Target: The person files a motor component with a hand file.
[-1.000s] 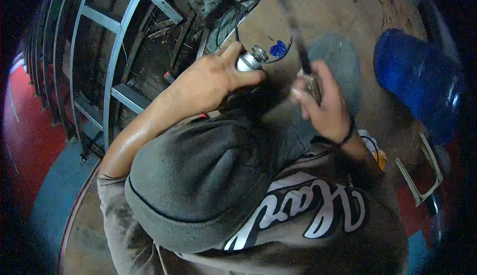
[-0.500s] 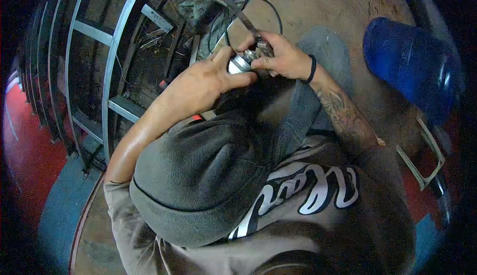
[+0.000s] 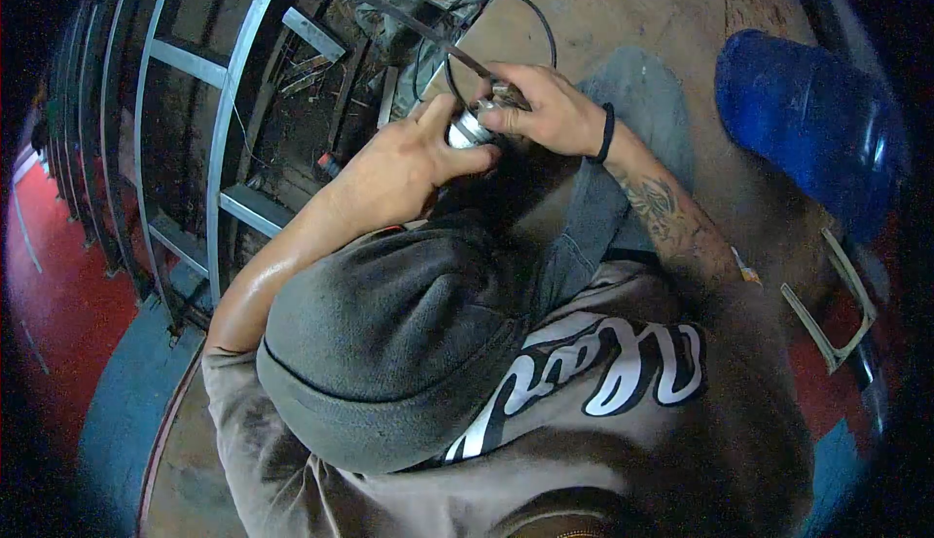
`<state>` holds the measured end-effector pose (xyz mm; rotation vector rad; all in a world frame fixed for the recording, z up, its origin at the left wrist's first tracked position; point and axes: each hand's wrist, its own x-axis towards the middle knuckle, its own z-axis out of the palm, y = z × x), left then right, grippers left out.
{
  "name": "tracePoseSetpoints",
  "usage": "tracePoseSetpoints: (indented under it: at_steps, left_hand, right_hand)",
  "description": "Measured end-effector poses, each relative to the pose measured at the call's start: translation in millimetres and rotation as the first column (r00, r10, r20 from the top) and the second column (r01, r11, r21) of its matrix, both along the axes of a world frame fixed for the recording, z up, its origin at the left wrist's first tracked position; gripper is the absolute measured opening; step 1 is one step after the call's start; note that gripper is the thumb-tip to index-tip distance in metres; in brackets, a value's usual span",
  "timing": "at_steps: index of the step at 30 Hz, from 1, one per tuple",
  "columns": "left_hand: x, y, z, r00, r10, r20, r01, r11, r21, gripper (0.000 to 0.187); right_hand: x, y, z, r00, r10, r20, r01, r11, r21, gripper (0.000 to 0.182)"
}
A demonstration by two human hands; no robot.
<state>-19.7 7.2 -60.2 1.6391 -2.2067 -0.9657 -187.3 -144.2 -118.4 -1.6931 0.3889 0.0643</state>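
My left hand (image 3: 399, 163) wraps around a short silver metal cylinder (image 3: 469, 131), thumb and fingers on either side of it. My right hand (image 3: 550, 110) is closed right beside it, gripping the end of a long dark metal bar (image 3: 389, 11). That bar runs from the right fingers toward the upper left, over the metal frame. A worn metal piece (image 3: 510, 97) shows between the right thumb and fingers, against the cylinder's top. Below the left hand the cylinder's far end is hidden in dark shadow. Behind the hands loops a black cable (image 3: 540, 15).
A silver metal frame with crossbars (image 3: 199, 61) stands at the left. On the right lie a blue plastic container (image 3: 812, 129) and a pale bent frame piece (image 3: 827, 329). A grey cap (image 3: 379, 343) and a lettered brown shirt (image 3: 438, 509) fill the lower view.
The long bar has swung left, its far end now over the metal frame's top. My right hand has turned with it; my left hand keeps its hold on the cylinder.
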Motion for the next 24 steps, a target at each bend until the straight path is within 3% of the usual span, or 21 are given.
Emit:
tracePoseSetpoints:
  at_steps: [3, 5, 9, 11, 14, 18, 20, 21, 22, 24]
  left_hand:
    - [1, -1, 1, 1.000, -0.006, -0.008, 0.006, 1.000, 0.004, 0.045]
    - [1, -4, 7, 1.000, 0.020, -0.005, -0.019, 0.995, 0.094, 0.046]
    - [6, -9, 5, 1.000, -0.002, -0.018, 0.004, 0.996, 0.094, 0.047]
    - [8, -9, 0, 0.999, -0.039, 0.000, 0.039, 0.999, 0.008, 0.048]
    - [9, -10, 2, 0.999, -0.025, -0.022, 0.027, 0.995, 0.091, 0.052]
    - [7, -15, 7, 0.999, -0.043, 0.013, 0.042, 0.992, 0.117, 0.052]
    - [7, -15, 5, 1.000, -0.013, 0.017, 0.011, 0.998, 0.069, 0.052]
    - [7, -16, 4, 1.000, -0.016, 0.017, 0.015, 0.997, 0.072, 0.052]
    - [8, -17, 4, 1.000, -0.012, -0.009, 0.013, 0.997, 0.072, 0.052]
    - [8, -18, 2, 0.999, -0.017, -0.040, 0.021, 0.997, 0.077, 0.052]
  right_hand:
    - [0, -3, 2, 0.996, 0.044, 0.080, -0.050, 0.996, 0.078, 0.039]
    - [0, -5, -8, 0.979, 0.086, 0.184, -0.123, 0.973, 0.198, 0.041]
    - [0, -6, -17, 0.975, 0.027, 0.220, -0.097, 0.944, 0.314, 0.041]
    - [1, -6, -17, 0.985, 0.003, 0.173, -0.071, 0.919, 0.388, 0.040]
    - [1, -9, -15, 0.984, 0.047, 0.174, -0.096, 0.953, 0.286, 0.040]
    - [-2, -15, -18, 0.977, 0.080, 0.197, -0.138, 0.943, 0.302, 0.039]
    - [-2, -18, 0, 0.994, 0.082, 0.067, -0.101, 0.933, 0.346, 0.036]
    - [6, -10, -5, 0.928, -0.020, 0.372, -0.029, 0.992, 0.126, 0.030]
    - [5, -10, -4, 0.928, -0.028, 0.370, -0.022, 0.991, 0.129, 0.030]
    - [1, -10, 2, 0.999, -0.021, -0.035, 0.029, 0.971, 0.238, 0.030]
